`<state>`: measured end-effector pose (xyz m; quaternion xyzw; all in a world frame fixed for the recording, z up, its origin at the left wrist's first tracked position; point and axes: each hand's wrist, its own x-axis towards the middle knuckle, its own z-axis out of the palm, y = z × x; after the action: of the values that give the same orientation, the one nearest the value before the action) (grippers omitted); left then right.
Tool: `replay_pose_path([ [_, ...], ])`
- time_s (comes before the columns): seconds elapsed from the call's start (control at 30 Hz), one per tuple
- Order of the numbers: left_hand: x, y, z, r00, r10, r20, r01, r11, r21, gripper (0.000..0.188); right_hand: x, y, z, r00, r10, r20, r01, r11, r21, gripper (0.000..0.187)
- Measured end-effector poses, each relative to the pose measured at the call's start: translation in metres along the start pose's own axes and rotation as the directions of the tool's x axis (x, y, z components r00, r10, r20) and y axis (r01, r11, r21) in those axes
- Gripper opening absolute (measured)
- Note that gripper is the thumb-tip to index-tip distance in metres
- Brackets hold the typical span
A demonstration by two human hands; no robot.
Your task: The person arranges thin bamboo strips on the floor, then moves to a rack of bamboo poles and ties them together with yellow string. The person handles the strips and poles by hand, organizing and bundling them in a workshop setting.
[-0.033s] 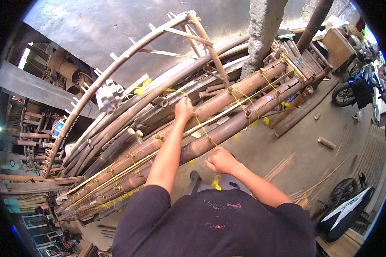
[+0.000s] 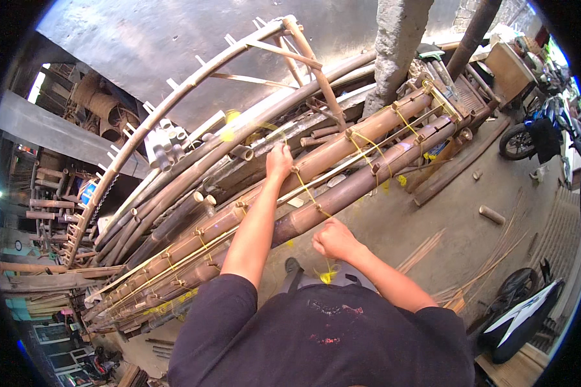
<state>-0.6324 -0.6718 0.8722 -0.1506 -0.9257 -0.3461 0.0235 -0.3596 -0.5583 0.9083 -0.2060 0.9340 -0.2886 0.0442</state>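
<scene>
L hand [image 2: 279, 159] reaches fwd, fingers clenched on top of upper bamboo pole [image 2: 342, 148], prob. to steady it, while R hand [image 2: 332, 240] fists yellow cord [image 2: 308, 192] run taut across lower bamboo pole [image 2: 361, 184], both poles lying side by side on stack below me.

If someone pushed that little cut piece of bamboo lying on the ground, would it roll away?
Probably yes. The short bamboo piece is round like a tube and lies loose on the bare concrete floor, so a nudge sideways would likely roll it. It looks small and stiff, so it is probably light and would not bend.
</scene>
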Motion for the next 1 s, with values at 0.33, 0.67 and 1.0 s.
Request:
replay_pose_path([
  [0.33, -0.126, -0.071, -0.151, 0.902, 0.036, 0.431, -0.113, 0.982, 0.154, 0.029, 0.083, -0.084, 0.089, 0.81, 0.586, 0.025, 0.004, -0.049, 0.999, 0.021],
  [0.67, -0.167, -0.069, -0.134, 0.945, 0.04, 0.325, -0.072, 0.994, 0.086, 0.029, 0.247, -0.097, 0.0, 0.904, 0.397, -0.156, -0.402, 0.916, 0.001, 0.056],
  [1.0, -0.171, -0.067, -0.135, 0.993, 0.057, 0.101, -0.074, 0.983, 0.166, 0.03, 0.09, -0.113, 0.036, 0.995, -0.09, 0.037, 0.066, 0.903, 0.424, 0.043],
])
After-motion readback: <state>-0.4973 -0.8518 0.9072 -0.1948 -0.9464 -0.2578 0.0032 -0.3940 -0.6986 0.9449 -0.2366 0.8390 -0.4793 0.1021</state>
